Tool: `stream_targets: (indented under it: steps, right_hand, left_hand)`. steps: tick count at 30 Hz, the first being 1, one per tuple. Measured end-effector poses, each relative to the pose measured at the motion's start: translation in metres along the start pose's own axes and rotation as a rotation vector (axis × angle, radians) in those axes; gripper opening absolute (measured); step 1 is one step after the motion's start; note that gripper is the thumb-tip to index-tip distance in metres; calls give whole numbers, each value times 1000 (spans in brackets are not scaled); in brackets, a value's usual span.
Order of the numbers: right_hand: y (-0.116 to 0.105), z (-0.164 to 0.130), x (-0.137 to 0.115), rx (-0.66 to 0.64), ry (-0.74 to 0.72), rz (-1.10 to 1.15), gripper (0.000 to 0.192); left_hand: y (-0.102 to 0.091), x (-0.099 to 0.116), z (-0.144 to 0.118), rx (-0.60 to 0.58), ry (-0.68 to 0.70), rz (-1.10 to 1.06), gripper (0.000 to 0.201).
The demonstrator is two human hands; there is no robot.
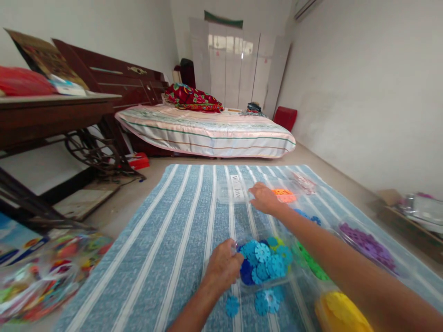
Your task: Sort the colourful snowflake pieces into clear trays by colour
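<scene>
My left hand [223, 265] is closed on the near-left edge of a clear plastic box [254, 289] filled with notched discs [266, 263] in light blue, dark blue and some yellow-green. Loose blue discs [268, 300] lie on the cloth just in front of it. Farther off, my right hand [265, 198] has its fingers bent around the edge of a clear plastic container [224, 191] with a "With love" label [237, 186]. Orange pieces [284, 195] show beyond that hand. My right forearm partly covers green pieces [313, 263].
Purple pieces in a clear tub [368, 246] and yellow pieces [342, 311] stand at right on the striped cloth [166, 240]. A crumpled clear bag [304, 182] lies at the back. Left are a bag of colourful items [44, 281] and a sewing-machine table [51, 110]. A bed [207, 133] stands ahead.
</scene>
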State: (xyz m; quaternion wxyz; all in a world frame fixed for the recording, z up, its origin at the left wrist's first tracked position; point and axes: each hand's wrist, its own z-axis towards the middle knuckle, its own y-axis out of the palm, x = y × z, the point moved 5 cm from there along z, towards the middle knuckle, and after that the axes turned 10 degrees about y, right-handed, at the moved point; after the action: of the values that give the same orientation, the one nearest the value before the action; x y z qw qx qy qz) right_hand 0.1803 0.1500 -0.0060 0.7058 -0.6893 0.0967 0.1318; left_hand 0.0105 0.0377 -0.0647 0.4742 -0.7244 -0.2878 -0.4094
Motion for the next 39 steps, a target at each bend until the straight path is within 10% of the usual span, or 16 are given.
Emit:
stream_targets:
  steps: [11,16,24,32,39]
  right_hand:
    - [-23,-137,42,-425,220,1007,50]
    - [-34,-150,33,-160,230,845,31]
    - [-49,-182,-48,176,-243,170,34]
    - [-38,-208,-74,413,-426,-238,40]
    - [-57,-172,-51,540,-217,81,35]
  left_hand:
    - [3,7,-17,-48,74,-365,33]
    - [6,9,-14,49,167,-284,41]
    - [-20,2,-20,407,321,-103,39]
    - [-15,-7,-20,279,333,-250,49]
    - [-13,-12,-20,271,356,-174,48]
